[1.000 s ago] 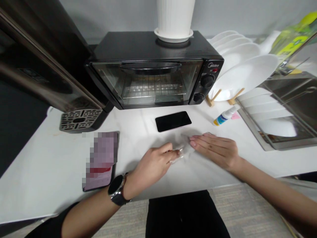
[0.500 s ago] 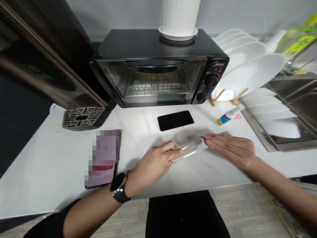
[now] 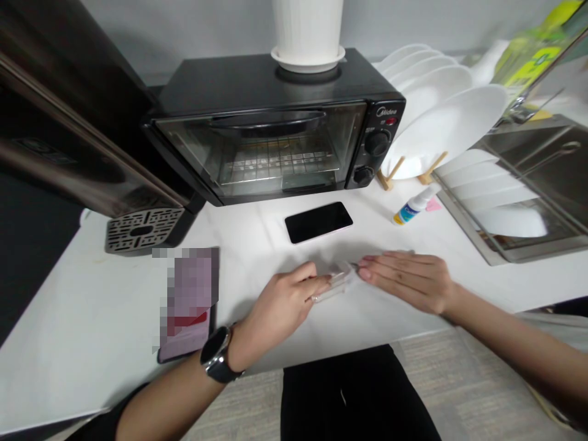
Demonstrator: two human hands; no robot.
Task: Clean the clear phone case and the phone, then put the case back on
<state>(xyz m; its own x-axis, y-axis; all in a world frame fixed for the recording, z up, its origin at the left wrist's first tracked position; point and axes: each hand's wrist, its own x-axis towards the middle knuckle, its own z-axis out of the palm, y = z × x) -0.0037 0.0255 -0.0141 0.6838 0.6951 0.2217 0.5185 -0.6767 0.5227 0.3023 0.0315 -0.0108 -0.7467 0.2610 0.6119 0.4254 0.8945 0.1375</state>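
Note:
My left hand (image 3: 291, 293), with a watch on its wrist, is closed around one end of a clear plastic piece (image 3: 337, 285). This piece is see-through, with shiny edges, and lies low over the white counter; its exact kind is unclear. At its other end is my right hand (image 3: 404, 282), palm down with the fingers together. A thin dark object (image 3: 355, 267) sticks out from those fingertips and meets the plastic; most of it is hidden under the hand. Just behind both hands, a black-screened phone (image 3: 318, 222) lies flat.
A black toaster oven (image 3: 275, 147) stands at the back under a white pot (image 3: 307, 30). To the right are a spray bottle (image 3: 413, 207), racked white plates (image 3: 459, 131) and a sink (image 3: 509, 248). A tablet (image 3: 190, 306) and a drip-tray machine (image 3: 144, 229) occupy the left.
My right hand has moved left, closer to my left hand, and less of the clear plastic shows between them. The view has also shifted slightly.

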